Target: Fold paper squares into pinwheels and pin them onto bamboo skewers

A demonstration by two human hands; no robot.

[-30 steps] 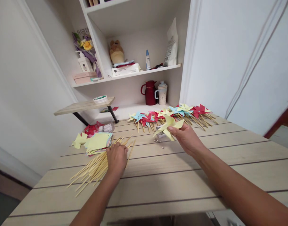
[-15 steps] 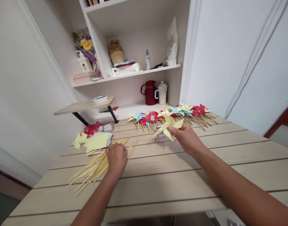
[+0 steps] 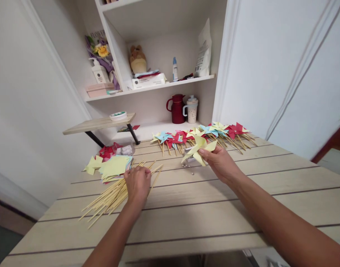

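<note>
On the wooden table [image 3: 203, 218], the left hand [image 3: 137, 184] presses down on the pile of bamboo sticks [image 3: 111, 196], fingers curled over them, while beyond the pile the right hand [image 3: 221, 163] pinches a yellow paper pinwheel [image 3: 199, 149] just before the row of finished pinwheels [image 3: 203, 133].

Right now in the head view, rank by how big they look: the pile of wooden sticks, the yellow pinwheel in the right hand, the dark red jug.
1. pile of wooden sticks
2. yellow pinwheel
3. dark red jug, though it stands farther back, so its true size is unsure.

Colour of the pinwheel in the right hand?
Pale yellow pinwheel, pinched by the right hand; clearest in the head view.
</note>
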